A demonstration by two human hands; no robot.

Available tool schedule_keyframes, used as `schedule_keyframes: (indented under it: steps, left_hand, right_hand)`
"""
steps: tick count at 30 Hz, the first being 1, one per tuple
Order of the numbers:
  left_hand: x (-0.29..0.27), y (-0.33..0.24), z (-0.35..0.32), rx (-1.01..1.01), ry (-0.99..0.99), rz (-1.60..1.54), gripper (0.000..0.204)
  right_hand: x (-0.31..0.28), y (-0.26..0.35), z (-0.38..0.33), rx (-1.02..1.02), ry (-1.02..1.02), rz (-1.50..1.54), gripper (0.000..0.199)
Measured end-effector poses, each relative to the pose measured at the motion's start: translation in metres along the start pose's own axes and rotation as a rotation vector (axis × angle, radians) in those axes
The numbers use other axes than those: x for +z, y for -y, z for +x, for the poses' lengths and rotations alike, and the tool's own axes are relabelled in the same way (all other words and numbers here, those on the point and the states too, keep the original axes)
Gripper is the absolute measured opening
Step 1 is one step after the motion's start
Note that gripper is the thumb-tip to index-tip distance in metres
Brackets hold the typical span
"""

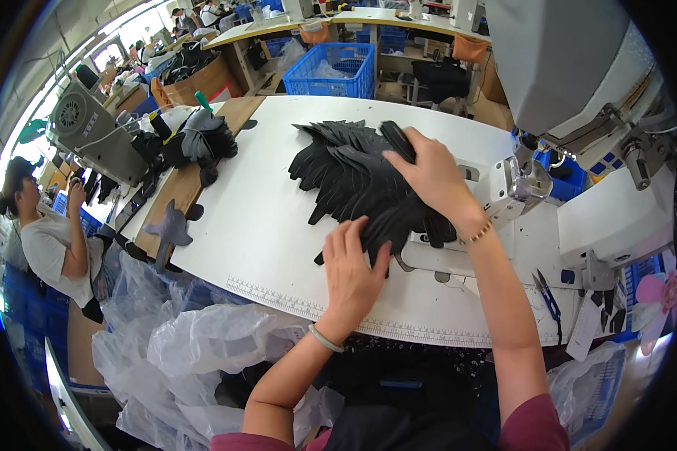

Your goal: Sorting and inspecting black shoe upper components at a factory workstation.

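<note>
A heap of dark, curved, flat cut pieces (346, 169), overlapping like feathers, lies on the white sewing table (233, 225). At its far right side my right hand (436, 173) is closed round a small bundle of the black pieces (397, 141), thumb on the near side. My left hand (351, 274) is at the heap's near edge, with fingers and thumb bent round the ends of several pieces; their tips are partly hidden. The sewing machine's needle area (526, 180) stands just right of my right hand.
Thread snips (551, 304) lie at the table's right. A ruler strip (353, 323) runs along the front edge. Clear plastic bags (203, 346) bunch below left. Beyond the table stands a blue crate (331, 71). Another person (53, 233) sits at the left, near more dark pieces (203, 139).
</note>
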State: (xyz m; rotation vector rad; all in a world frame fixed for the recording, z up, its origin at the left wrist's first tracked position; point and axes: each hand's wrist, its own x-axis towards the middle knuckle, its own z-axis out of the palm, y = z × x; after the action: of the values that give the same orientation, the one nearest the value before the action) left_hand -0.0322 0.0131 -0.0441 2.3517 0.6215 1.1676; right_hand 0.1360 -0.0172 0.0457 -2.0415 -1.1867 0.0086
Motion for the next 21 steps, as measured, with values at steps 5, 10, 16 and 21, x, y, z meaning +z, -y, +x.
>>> schedule_keyframes:
  steps: [5,10,16,21]
  left_hand:
    - [-0.003,0.017,0.015,-0.097,0.112,0.240,0.045]
    - [-0.005,0.032,0.018,-0.149,0.239,0.247,0.040]
    - [-0.012,0.040,0.020,-0.133,0.243,0.183,0.037]
    - [-0.010,0.042,0.017,-0.090,0.218,0.105,0.041]
  right_hand:
    - [0.053,-0.027,0.035,-0.158,0.055,-0.203,0.059]
    - [0.063,-0.042,0.053,-0.074,0.223,-0.165,0.067]
    - [0.047,-0.036,0.046,0.032,0.205,0.218,0.046]
    - [0.057,-0.049,0.039,-0.047,-0.095,0.340,0.040]
